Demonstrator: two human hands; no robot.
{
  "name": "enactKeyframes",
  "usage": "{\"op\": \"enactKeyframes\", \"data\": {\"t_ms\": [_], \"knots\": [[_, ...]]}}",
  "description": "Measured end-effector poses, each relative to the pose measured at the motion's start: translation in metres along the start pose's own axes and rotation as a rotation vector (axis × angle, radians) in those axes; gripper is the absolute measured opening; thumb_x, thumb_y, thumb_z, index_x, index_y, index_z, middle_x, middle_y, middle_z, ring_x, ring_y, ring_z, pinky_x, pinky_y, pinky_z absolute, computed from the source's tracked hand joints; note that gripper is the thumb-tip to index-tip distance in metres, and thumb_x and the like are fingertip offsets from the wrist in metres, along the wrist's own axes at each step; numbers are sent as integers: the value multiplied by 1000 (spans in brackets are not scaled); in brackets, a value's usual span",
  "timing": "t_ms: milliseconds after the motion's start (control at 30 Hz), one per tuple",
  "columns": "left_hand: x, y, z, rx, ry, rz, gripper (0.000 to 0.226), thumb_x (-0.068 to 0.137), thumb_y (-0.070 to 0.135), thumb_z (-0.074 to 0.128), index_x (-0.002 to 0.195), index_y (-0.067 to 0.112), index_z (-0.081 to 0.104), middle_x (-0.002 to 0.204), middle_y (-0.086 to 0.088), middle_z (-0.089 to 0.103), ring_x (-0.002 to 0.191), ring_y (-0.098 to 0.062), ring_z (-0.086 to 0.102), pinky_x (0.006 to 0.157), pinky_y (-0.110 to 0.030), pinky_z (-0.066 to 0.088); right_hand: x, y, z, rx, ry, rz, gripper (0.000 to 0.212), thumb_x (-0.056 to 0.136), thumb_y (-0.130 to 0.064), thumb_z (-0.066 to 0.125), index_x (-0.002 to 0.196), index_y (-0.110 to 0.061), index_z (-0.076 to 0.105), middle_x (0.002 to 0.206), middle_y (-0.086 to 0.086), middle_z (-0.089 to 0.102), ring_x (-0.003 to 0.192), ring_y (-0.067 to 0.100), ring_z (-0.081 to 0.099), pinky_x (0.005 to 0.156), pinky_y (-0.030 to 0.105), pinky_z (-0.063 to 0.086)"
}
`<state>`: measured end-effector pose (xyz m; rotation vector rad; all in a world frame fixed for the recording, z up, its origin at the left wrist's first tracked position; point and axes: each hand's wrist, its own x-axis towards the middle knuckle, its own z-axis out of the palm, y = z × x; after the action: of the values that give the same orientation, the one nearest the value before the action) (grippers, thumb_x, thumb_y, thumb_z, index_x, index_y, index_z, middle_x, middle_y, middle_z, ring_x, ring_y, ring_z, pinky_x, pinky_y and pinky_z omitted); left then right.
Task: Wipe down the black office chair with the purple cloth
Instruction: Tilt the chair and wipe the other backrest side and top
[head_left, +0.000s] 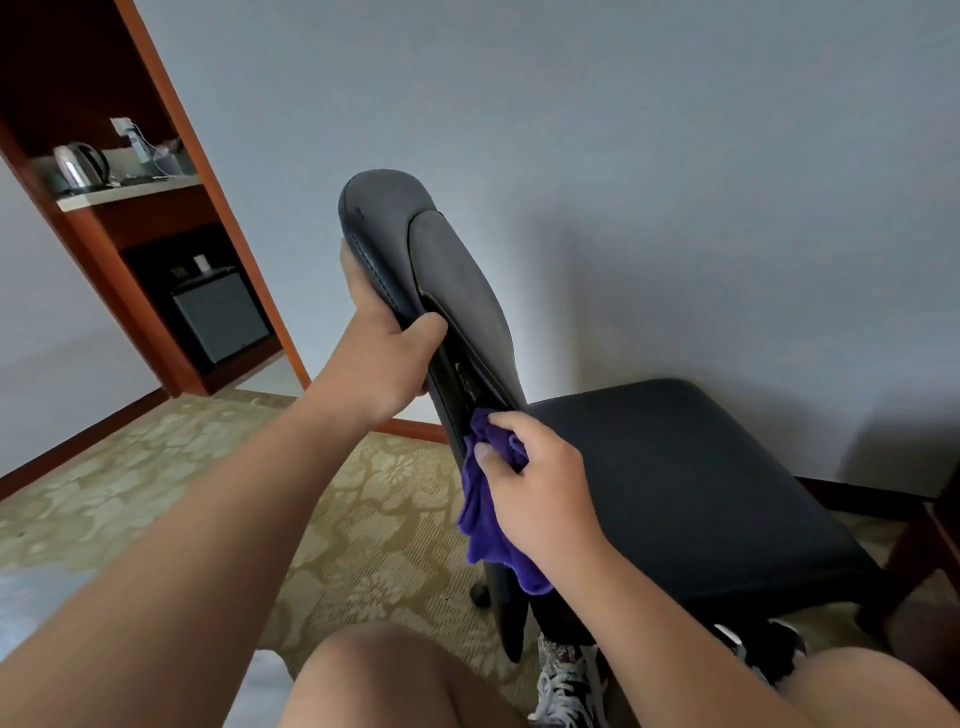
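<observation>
Nearest, below the black office chair (675, 483), two bare knees (374, 675) fill the bottom of the view, and a patterned lace-up sneaker (563, 686) sits by the chair's base. The chair is seen from its side, with the backrest (447, 260) rising edge-on to the left of its padded seat.

The right hand (540, 493) is curled around a bunched purple cloth (483, 525), thumb on top, and presses it against the lower edge of the backrest where that meets the seat; the loose end of the cloth hangs down along the chair's rear edge. Higher up the same edge, the left hand (384, 353) grips the backrest, with the thumb wrapped over the near side and the fingers behind it.

A dark castor (480, 595) shows under the chair, just left of the hanging cloth. The chair stands on a carpet (208, 478) with a pale floral pattern.

Farther off, left of the chair, stands a reddish wooden cabinet (241, 260). On its shelf is a steel kettle (80, 166) beside some small items too blurred to name, and in its lower bay sits what looks like a small black fridge (221, 319). A plain grey-blue wall (675, 156) stands behind the chair.
</observation>
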<state>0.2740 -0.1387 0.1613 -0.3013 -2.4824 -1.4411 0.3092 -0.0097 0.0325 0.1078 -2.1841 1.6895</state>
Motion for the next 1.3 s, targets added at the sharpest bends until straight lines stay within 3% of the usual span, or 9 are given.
{"op": "enactKeyframes", "data": {"t_ms": [200, 433, 567, 667, 767, 900, 1067, 1167, 1300], "knots": [[1, -1, -5, -7, -39, -2, 96, 97, 12, 50, 152, 42, -24, 111, 8, 62, 96, -15, 70, 88, -45, 60, 31, -46, 5, 42, 44, -74, 24, 97, -15, 60, 116, -27, 68, 105, -11, 67, 95, 5, 62, 76, 10, 47], [0, 0, -12, -23, -93, -58, 99, 96, 14, 50, 148, 49, -27, 111, -13, 64, 103, -46, 66, 84, -61, 57, 11, -25, 8, -104, 1, 3, 30, 96, -9, 58, 117, -27, 67, 109, -8, 66, 94, 6, 63, 81, 18, 53], [-1, 1, -19, -64, -125, -71, 99, 97, 13, 48, 148, 49, -29, 107, -5, 59, 101, -43, 66, 85, -63, 56, 14, -27, 14, -144, -21, 52, 30, 97, -12, 59, 121, -26, 67, 110, -8, 65, 95, 8, 62, 82, 21, 52], [1, 0, -23, -88, -139, -81, 99, 98, 12, 48, 149, 49, -28, 104, 2, 60, 112, -41, 64, 85, -59, 58, 18, -34, 19, -123, -10, 68, 28, 97, -12, 58, 121, -24, 66, 103, -11, 61, 92, 6, 59, 73, 9, 43], [7, -3, -25, -88, -148, -75, 100, 98, 12, 49, 147, 52, -28, 104, 0, 60, 104, -39, 67, 84, -60, 57, 26, -44, 26, -65, 40, 43, 26, 98, -10, 54, 118, -22, 67, 97, -12, 63, 87, 5, 60, 63, 3, 41], [19, -13, -28, -88, -133, -60, 96, 99, 9, 47, 151, 47, -25, 107, 3, 63, 100, -28, 69, 78, -47, 62, 50, -68, 32, -18, 120, -59, 24, 97, -9, 55, 112, -21, 69, 99, -10, 66, 91, 7, 61, 74, 11, 47], [33, -26, -31, -45, -116, -46, 86, 98, 13, 50, 152, 46, -9, 117, -5, 65, 99, -27, 71, 77, -48, 63, 58, -57, 38, -211, 108, -248, 26, 97, -14, 58, 121, -21, 66, 110, -2, 63, 96, 13, 59, 83, 23, 49], [37, -33, -33, -42, -110, -28, 69, 102, 11, 47, 151, 36, 4, 114, 3, 63, 83, -4, 72, 61, -19, 59, 46, -24, 37, -401, 59, -240, 31, 97, -19, 60, 127, -23, 62, 112, -3, 62, 100, 16, 59, 84, 32, 53], [47, -38, -33, -52, -91, -31, 62, 104, 12, 45, 151, 35, 11, 113, 10, 62, 79, 5, 70, 59, -15, 56, 44, 1, 37, -380, 60, -109, 26, 94, -17, 62, 119, -24, 67, 99, -7, 66, 87, 12, 64, 75, 29, 56]]}}
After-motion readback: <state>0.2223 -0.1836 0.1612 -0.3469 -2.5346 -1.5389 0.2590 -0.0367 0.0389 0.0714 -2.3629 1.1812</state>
